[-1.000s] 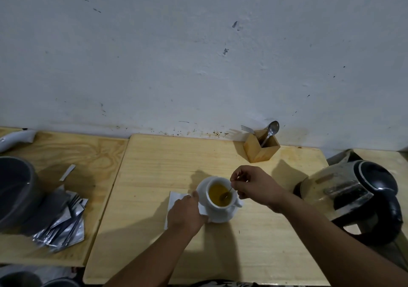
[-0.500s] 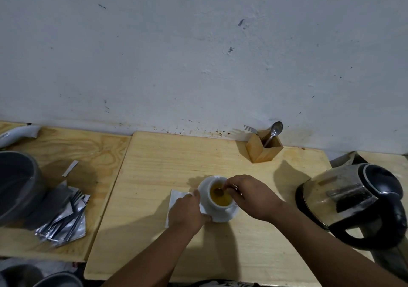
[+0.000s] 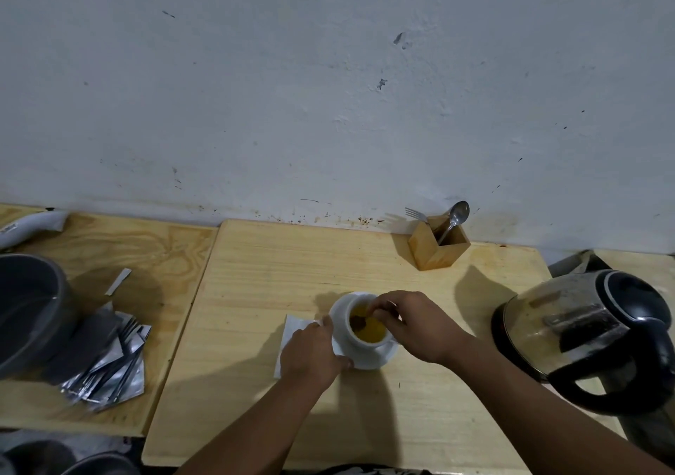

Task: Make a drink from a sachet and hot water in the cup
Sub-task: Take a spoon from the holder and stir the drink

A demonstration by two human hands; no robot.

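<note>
A white cup (image 3: 366,343) of yellow liquid stands on a white saucer (image 3: 380,359) in the middle of the wooden table (image 3: 255,292). My right hand (image 3: 412,325) is over the cup's right rim, fingers pinched on a small spoon (image 3: 359,322) whose dark bowl dips into the liquid. My left hand (image 3: 314,356) rests at the saucer's left edge, thumb and fingers on its rim, over a white napkin (image 3: 292,332).
A steel and black kettle (image 3: 588,332) stands at the right. A wooden holder (image 3: 438,244) with a spoon and fork sits by the wall. On the left table lie silver sachets (image 3: 106,361) and a grey pot (image 3: 25,310).
My right hand has dropped lower and moved left over the cup, carrying the spoon round inside the liquid. My left hand has stayed on the saucer.
</note>
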